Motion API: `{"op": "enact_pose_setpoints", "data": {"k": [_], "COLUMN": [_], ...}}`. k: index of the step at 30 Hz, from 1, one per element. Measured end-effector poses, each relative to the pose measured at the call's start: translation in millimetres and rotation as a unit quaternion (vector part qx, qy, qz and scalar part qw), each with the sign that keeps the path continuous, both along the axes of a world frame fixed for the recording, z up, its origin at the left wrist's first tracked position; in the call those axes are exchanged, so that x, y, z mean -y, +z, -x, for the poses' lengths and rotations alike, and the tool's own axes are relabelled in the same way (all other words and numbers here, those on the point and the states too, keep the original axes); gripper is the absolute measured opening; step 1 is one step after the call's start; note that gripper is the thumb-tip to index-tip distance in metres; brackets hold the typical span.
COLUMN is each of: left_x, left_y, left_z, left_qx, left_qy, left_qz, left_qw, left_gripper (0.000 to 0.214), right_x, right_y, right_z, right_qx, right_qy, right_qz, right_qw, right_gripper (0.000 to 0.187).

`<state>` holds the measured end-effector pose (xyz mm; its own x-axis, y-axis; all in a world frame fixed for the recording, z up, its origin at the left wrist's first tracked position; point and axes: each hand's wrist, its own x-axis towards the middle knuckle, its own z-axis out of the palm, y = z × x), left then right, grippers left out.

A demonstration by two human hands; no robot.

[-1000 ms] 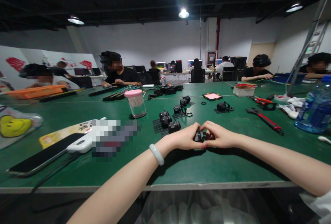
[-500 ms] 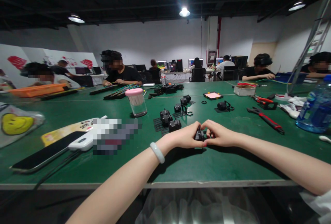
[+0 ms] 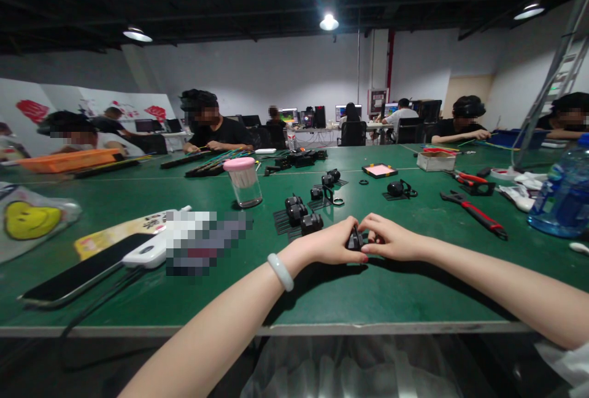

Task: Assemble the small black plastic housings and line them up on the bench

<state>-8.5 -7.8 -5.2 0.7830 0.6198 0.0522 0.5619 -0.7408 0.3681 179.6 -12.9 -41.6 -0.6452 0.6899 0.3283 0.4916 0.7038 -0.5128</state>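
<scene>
clamping a black fitting (image 3: 354, 240) over the desk (image 3: 414, 300) with fingers of the left hand (image 3: 329, 244), seemingly for steadiness; with the right hand (image 3: 393, 240) curled alongside, too hidden to tell whether gripping; with similar fittings (image 3: 297, 213) clustered beyond, probably for reach.

Against a deep green tabletop (image 3: 437, 307), I see a black fitting (image 3: 354, 240) and a pale, milky-white bracelet (image 3: 280, 272). More black fittings (image 3: 312, 222) share the surface with a red-and-black wrench (image 3: 483, 219), a clear, pink-lidded jar (image 3: 246, 186) and a pink square (image 3: 380, 170) edged in black and yellow. I make out a yellow smiley on a whitish bag (image 3: 34, 220), dark motifs on a yellow-and-cream packet (image 3: 122, 232), a blue bottle (image 3: 559, 195), an orange tray (image 3: 73, 160) and red shapes patterning the white panels (image 3: 59, 99).
</scene>
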Motion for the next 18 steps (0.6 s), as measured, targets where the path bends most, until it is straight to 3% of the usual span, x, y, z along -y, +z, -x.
{"op": "enact_pose_setpoints", "data": {"k": [18], "left_x": [2.9], "left_y": [3.5], "left_z": [-0.9], "left_qx": [-0.012], "left_qy": [0.013], "left_qz": [0.005], "left_qw": [1.000], "left_gripper": [0.047], "right_x": [0.3], "right_y": [-1.0], "right_z": [0.5], "right_qx": [0.000], "right_qy": [-0.001], "right_qz": [0.002], "right_qw": [1.000], "right_gripper": [0.034]}}
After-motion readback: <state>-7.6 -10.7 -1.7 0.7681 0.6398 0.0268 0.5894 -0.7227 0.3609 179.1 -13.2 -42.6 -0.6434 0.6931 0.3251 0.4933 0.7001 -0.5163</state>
